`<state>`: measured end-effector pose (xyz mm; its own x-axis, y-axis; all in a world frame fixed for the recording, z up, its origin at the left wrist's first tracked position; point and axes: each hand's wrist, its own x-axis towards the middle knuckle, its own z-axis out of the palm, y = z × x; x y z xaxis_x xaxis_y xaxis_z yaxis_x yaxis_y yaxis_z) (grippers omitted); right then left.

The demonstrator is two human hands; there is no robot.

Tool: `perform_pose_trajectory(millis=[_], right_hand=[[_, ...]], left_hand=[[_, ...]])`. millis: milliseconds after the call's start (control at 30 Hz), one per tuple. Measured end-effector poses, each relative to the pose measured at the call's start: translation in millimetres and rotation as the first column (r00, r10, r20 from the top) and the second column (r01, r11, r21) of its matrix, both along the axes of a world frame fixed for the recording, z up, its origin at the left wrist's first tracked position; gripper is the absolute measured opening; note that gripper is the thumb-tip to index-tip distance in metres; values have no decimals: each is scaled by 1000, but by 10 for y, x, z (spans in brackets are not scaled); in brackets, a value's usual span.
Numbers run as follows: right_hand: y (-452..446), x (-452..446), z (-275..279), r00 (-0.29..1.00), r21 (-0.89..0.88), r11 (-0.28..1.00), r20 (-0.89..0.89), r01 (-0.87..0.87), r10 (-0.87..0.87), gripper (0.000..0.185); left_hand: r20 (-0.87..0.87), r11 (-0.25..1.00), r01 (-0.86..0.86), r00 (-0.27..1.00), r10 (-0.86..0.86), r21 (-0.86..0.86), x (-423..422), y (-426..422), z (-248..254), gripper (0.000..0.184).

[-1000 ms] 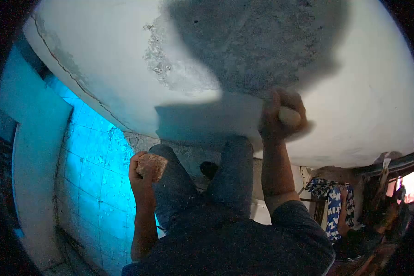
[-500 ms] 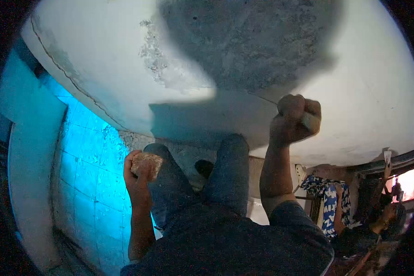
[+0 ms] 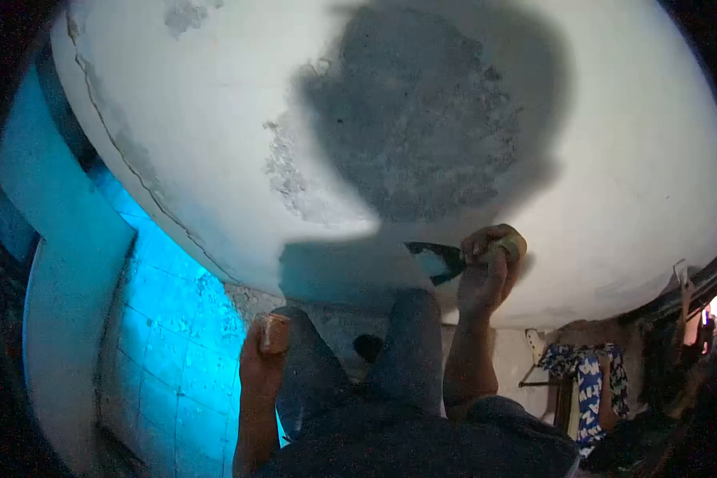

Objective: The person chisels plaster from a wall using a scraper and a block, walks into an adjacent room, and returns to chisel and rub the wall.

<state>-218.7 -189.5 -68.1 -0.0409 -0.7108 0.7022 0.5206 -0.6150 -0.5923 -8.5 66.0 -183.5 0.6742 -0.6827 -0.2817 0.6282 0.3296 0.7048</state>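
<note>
My right hand [image 3: 492, 267] is closed around the handle of a putty knife [image 3: 438, 261]. The knife's dark-edged blade points left, close to the white wall [image 3: 629, 175]; I cannot tell whether it touches. Low on the left, beside my knee, my left hand [image 3: 255, 362] is closed on a pale brown block [image 3: 275, 333]. The block's material is unclear, and part of it is hidden by the hand. Above the right hand, the wall has a rough grey patch [image 3: 422, 119] under a large round shadow. More flaked plaster [image 3: 288, 171] lies left of that patch.
A long crack [image 3: 127, 163] runs down the wall's left side. Blue-lit floor tiles [image 3: 155, 334] lie to the left. My jeans-clad legs [image 3: 410, 342] are below the wall. On the right hangs a blue-and-white patterned cloth [image 3: 588, 390] near a bright opening.
My right hand has lowered and turned, bringing the putty knife's blade into sight. My left hand has shifted slightly down and right with the block. The view has tilted up the wall.
</note>
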Motion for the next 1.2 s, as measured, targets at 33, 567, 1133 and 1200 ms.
perform_pose_trajectory(millis=[33,567,1133,1200], right_hand=[[-17,-49,-33,1000,-13,1000,15,-14,14,16],[6,252,933,943,-365,881,26,-301,333,29],[127,1333,1502,784,-561,816,443,-137,436,23],[43,1340,1459,784,-624,764,388,-163,484,23]], left_hand=[[-39,999,47,998,-48,-28,8,-1,15,34],[-25,985,169,985,-169,-22,-163,-143,25,34],[953,980,73,256,163,-187,-476,-421,2016,46],[995,983,163,-32,92,-86,-646,-526,2309,39]])
